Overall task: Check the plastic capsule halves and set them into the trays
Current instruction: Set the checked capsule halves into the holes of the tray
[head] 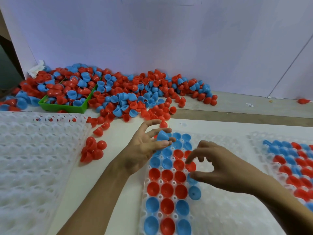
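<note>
Blue capsule half [163,136] sits pinched in my left hand [144,146], dome up, just above the middle tray [220,209], while my right hand [218,168] presses a red half [191,166] with loosely spread fingers.

Two hands, left [144,146] and right [218,168]. Three white trays: one [33,158] at the surface's left edge, one [220,209] in the middle, one [259,138] at the right edge. One green bin [62,107]. One loose pile of halves [128,92] along the far edge, red and blue, too many to count. Five red halves [93,150] lie clustered beside the left tray.
</note>
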